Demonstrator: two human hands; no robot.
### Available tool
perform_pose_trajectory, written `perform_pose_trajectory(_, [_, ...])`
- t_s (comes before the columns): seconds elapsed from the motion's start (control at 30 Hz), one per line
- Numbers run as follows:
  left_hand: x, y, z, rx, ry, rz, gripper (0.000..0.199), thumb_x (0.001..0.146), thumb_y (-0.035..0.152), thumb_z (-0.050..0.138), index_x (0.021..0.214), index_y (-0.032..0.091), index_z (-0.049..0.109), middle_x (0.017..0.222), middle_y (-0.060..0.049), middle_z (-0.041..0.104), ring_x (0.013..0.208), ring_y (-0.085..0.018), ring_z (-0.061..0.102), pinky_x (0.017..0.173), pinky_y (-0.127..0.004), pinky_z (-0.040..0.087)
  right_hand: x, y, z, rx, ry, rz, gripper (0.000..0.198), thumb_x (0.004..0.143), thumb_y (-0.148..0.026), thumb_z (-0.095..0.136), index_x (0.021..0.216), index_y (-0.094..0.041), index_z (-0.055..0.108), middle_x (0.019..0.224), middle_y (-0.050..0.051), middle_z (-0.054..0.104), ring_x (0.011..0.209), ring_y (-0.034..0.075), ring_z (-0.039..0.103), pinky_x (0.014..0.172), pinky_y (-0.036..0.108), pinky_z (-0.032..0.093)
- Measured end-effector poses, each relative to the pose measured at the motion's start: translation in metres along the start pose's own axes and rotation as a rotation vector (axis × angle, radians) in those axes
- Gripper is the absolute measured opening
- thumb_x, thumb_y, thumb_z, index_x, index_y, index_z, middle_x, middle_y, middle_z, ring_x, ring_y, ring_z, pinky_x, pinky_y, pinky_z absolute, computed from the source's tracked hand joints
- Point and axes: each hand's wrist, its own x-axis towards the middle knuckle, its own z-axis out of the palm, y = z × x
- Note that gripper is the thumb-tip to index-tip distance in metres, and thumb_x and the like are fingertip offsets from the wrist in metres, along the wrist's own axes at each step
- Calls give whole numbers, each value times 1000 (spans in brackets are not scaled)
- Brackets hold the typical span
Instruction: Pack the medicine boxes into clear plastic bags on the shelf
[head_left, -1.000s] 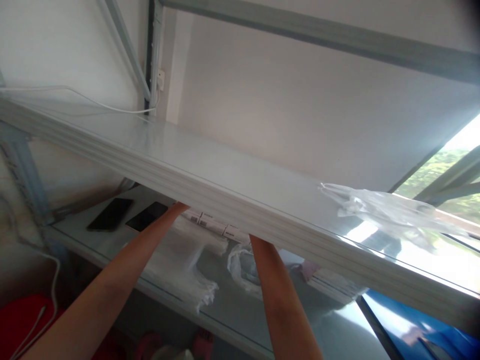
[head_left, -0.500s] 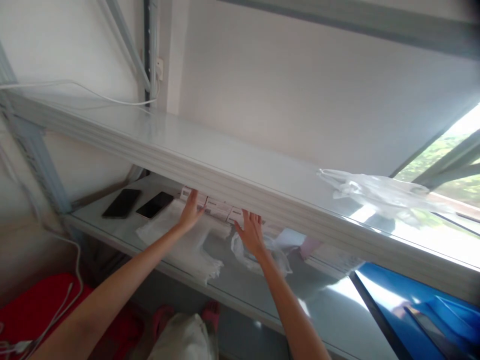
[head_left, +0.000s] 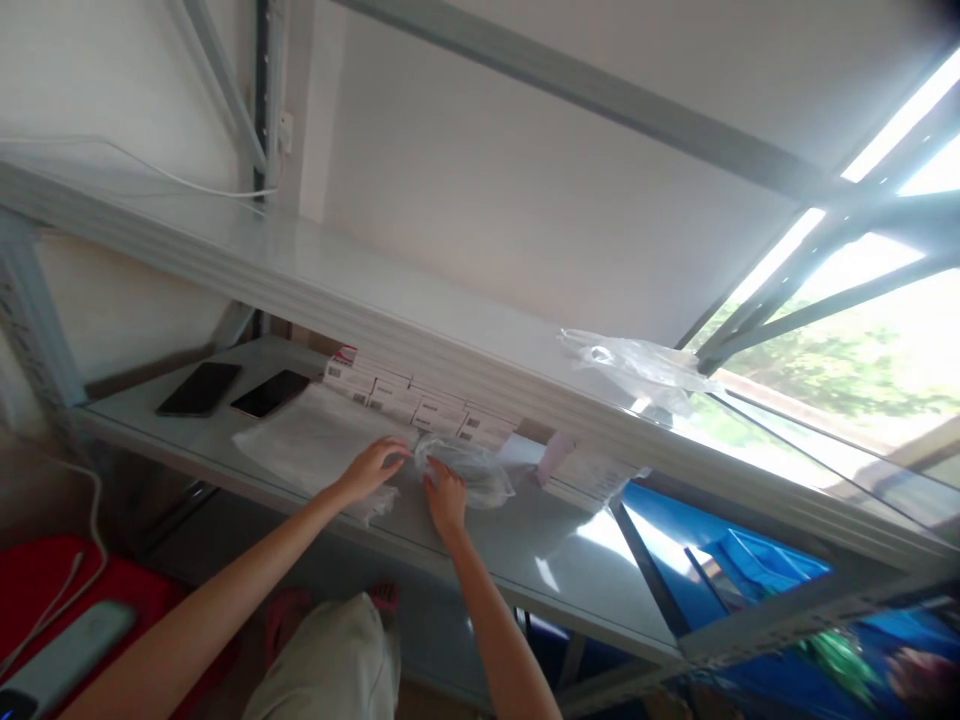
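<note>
No word, number or brand can be read for certain. Toward the back edge of the lower shelf (head_left: 525, 540), a row of white boxes (head_left: 401, 399) bears labels (head_left: 430, 408) with dark frame lines, short lines of dark print and small dark code blocks (head_left: 334, 371), all too small and blurred to make out. At the row's left end, red-and-white print (head_left: 345, 354) shows, its lettering unclear. Nearer the shelf's right edge, a pale packet (head_left: 589, 475) carries faint grey marks (head_left: 616, 478), also too blurred to read.
</note>
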Motion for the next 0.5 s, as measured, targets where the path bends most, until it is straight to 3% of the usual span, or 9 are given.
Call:
perform_pose_trajectory(0.1, [-2, 7, 10, -7, -27, -33, 27, 87, 30, 47, 101, 21, 67, 109, -8, 66, 106, -21, 59, 96, -33, 43, -6, 15, 11, 468, 207, 84, 32, 85, -33, 47, 106, -17, 66, 105, 10, 70, 96, 23, 65, 85, 34, 48])
perform_pose_trajectory(0.27, [-6, 18, 41, 44, -6, -207, 32, 82, 30, 55, 113, 22, 62, 112, -7, 66, 91, -19, 64, 86, -30, 47, -18, 35, 18, 979, 448, 420, 56, 76, -62, 49, 97, -13, 64, 80, 12, 70, 75, 23, 67, 69, 34, 51])
perform_pose_trajectory(0.37, [-5, 27, 67, 47, 38, -232, 38, 82, 36, 55, 116, 19, 60, 108, -9, 67, 86, -21, 64, 86, -34, 47, -21, 37, 16, 1082, 468, 460, 60, 73, -66, 50, 100, -14, 63, 79, 10, 70, 72, 22, 67, 66, 33, 52])
perform_pose_trajectory(0.5, [-1, 35, 99, -58, 163, -264, 37, 84, 41, 50, 109, 18, 64, 103, -9, 70, 86, -21, 65, 85, -34, 47, -22, 36, 13, 1004, 454, 418, 55, 75, -65, 51, 96, -17, 67, 84, 9, 71, 79, 23, 67, 67, 32, 52])
